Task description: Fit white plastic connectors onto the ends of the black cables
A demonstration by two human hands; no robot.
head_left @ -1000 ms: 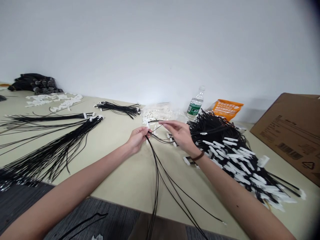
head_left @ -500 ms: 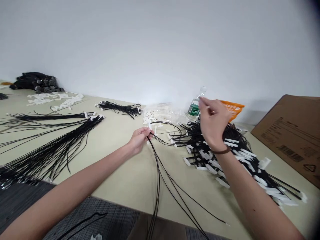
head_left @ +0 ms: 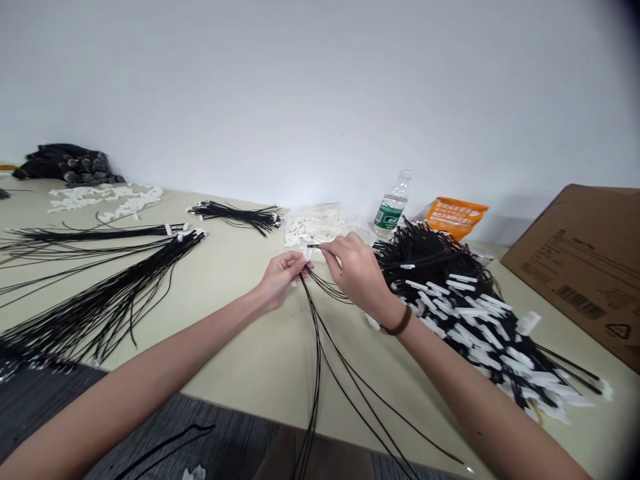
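Note:
My left hand (head_left: 283, 277) pinches a small white connector (head_left: 307, 253) above the middle of the table. Several thin black wires (head_left: 316, 333) hang from it, running down over the table's front edge, and others loop off to the right. My right hand (head_left: 357, 270), with a brown band at the wrist, is closed on the end of a black wire (head_left: 315, 247) just right of the connector. The tip of that wire is at or very near the connector; whether it is inside cannot be made out.
Black wires with white connectors (head_left: 470, 313) lie heaped at right, beside a cardboard box (head_left: 580, 267). Behind stand a bottle (head_left: 391, 210) and an orange bag (head_left: 455, 217). White parts (head_left: 317, 223) lie in a clear bag. Wire bundles (head_left: 125, 293) spread at left.
My right hand has come down and left from above the heap to beside the connector, now with a wire in its fingers. My left hand has barely moved.

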